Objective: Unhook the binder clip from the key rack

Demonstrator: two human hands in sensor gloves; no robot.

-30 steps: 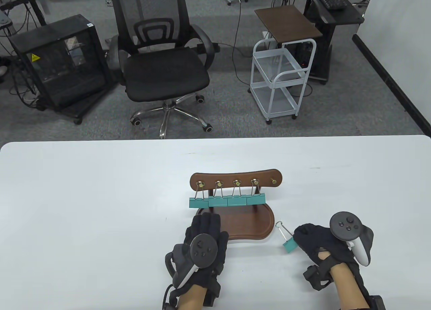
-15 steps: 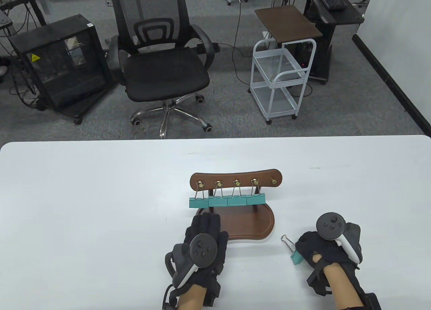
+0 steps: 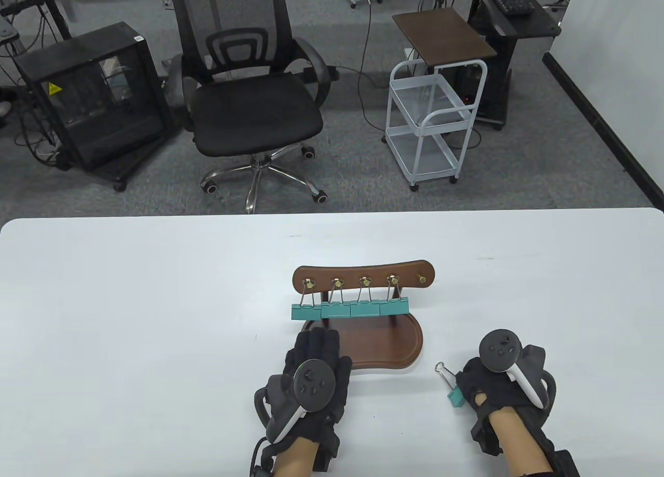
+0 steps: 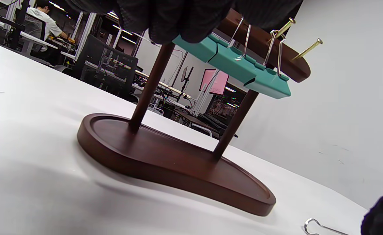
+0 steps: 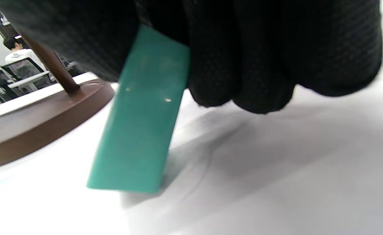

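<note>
My right hand (image 3: pixel 495 389) has moved down and toward me over the last second and now holds the teal binder clip (image 3: pixel 456 395) low at the white table (image 3: pixel 129 316), its lower edge touching or just above the surface; its wire handle points toward the key rack (image 3: pixel 363 282). The clip is off the rack, so the unhooking is done and only the release remains. Four clips hang on the rack; the rightmost brass hook (image 3: pixel 423 279) is bare. My left hand (image 3: pixel 314 373) rests with fingers spread flat on the rack's base (image 3: pixel 389 345).
</note>
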